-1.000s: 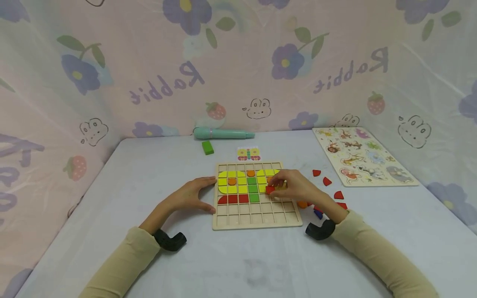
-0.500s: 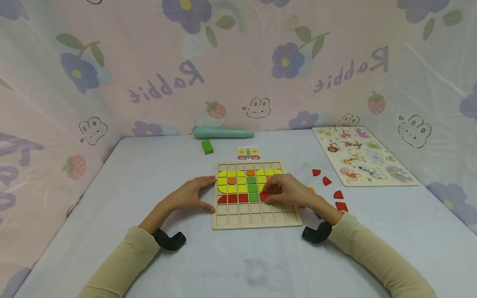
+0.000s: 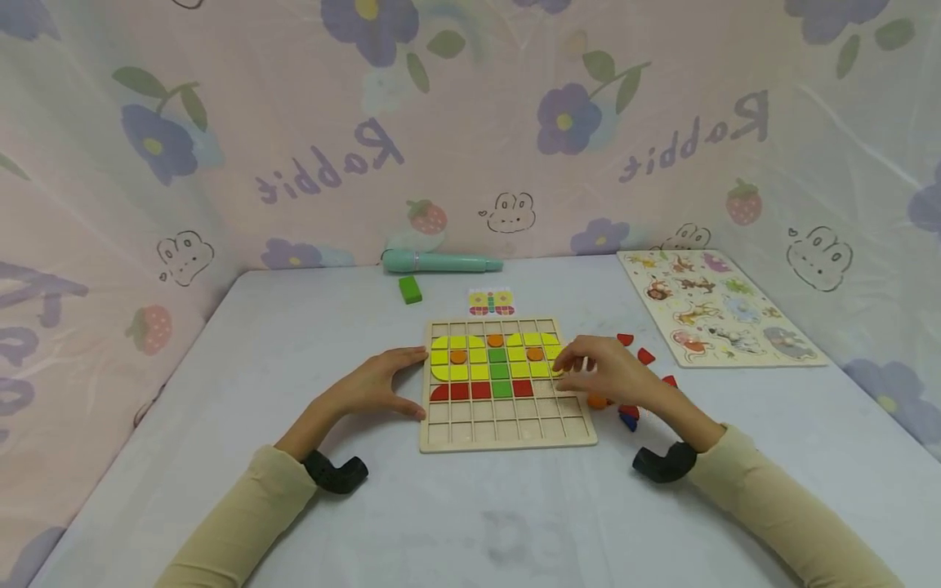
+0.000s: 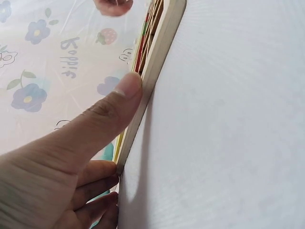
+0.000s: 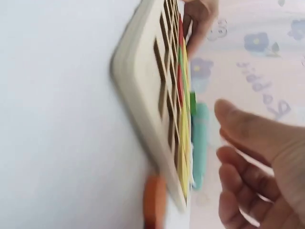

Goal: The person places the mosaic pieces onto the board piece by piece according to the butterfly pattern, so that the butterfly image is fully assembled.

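**Left hand (image 3: 371, 384) at a pale wooden grid board (image 3: 470, 438), right hand (image 3: 606, 367) by its opposite side**

Head view: the board lies mid-table, its upper cells filled with flat yellow pieces (image 3: 459, 372), round orange discs (image 3: 496, 340), a green column (image 3: 500, 371) and a row of red pieces (image 3: 459, 392). The left thumb and index finger, spread, touch its left edge. The right hand holds nothing, thumb and fingers parted over the right edge. Around that hand and forearm lie loose red wedges (image 3: 645, 356), an orange piece (image 3: 597, 401) and a dark blue piece (image 3: 628, 421); the forearm partly covers some. Beyond the board's far edge are a small butterfly card (image 3: 492, 302), a green rectangular block (image 3: 410, 290) and a turquoise microphone-shaped object (image 3: 441, 262); a wooden animal puzzle (image 3: 724, 314) sits at far right. White tabletop (image 3: 515, 510) stretches from the board's near edge towards the sleeves, and to the left out to the flowered curtain (image 3: 150, 286).

Left wrist view: the thumb tip meets the board's side; the fingers touch farther along, with tabletop beside them.

Right wrist view: thumb and bent fingers stand apart. The orange piece, blurred, lies just beside the board's rim; whether they touch cannot be told.
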Demonstrator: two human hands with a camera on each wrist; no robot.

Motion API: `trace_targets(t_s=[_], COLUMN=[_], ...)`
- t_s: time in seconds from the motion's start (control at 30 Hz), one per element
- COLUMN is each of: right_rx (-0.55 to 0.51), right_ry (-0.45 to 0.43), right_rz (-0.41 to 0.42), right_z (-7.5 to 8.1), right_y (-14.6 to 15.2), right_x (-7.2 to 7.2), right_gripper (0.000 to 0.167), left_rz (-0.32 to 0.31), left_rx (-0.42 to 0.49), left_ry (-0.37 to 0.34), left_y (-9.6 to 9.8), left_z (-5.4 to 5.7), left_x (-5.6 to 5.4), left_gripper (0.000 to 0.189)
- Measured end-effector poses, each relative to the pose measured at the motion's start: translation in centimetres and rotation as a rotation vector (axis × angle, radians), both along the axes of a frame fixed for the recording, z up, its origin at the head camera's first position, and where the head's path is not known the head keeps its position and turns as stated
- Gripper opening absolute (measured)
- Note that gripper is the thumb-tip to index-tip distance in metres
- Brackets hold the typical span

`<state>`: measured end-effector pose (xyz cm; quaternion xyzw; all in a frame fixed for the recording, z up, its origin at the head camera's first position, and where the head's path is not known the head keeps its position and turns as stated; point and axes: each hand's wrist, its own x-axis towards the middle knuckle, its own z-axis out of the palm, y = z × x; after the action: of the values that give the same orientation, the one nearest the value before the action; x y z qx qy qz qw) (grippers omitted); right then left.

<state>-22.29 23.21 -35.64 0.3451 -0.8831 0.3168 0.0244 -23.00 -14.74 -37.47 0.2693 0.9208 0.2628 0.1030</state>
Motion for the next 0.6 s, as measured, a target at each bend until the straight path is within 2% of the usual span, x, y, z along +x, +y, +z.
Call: trace_targets(t_s=[0.1,0.2,0.37,0.5,0.6], right_rx=[-0.024,-0.023,0.032,0.05,0.049], right_ry=[0.007,0.011,0.01,-0.015,-0.001], right_rz=[0.022,0.003,-0.161,-0.256,-0.262], right_z=[0.0,-0.3,-1.0,-2.0,-2.7], right_y=[3.6,7.5,12.4,14.4,14.8], right_x=[1.3,2.9,5.2,5.9,5.7], right_gripper=[0.024,0.03,0.036,0.037,0.038], left_rz=[-0.006,-0.005,0.004,0.007,0.01], left_rx=[0.0,-0.007,-0.015,-0.013,-0.011], left_ry=[-0.004,-0.008,-0.009,-0.01,-0.008], left_y=[0.1,0.1,0.1,0.1,0.0], left_z=[0.0,0.0,0.1,0.0,0.1], left_x=[0.0,0.0,0.0,0.0,0.0], left_gripper=[0.096,0.096,0.096,0.095,0.095])
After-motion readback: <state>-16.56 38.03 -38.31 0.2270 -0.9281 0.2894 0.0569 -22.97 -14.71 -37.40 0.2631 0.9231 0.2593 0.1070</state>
